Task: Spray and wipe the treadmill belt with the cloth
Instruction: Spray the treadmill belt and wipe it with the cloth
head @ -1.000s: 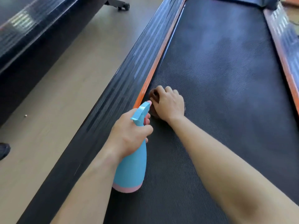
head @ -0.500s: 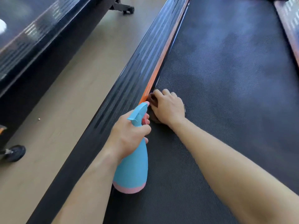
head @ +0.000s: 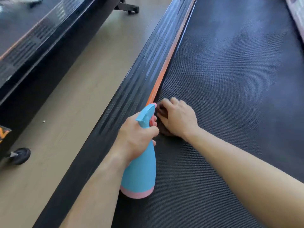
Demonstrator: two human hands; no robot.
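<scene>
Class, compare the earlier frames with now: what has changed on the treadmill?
The right hand has drawn the cloth slightly back along the left edge of the belt. The left hand still grips the spray bottle; nothing was released.

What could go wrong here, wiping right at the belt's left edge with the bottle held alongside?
The right hand holds the dark brown cloth against the gap beside the orange strip; the cloth might snag there.
The light blue plastic spray bottle in the left hand has its nozzle right beside that hand; a squeeze may wet it, not the black textured belt.
</scene>
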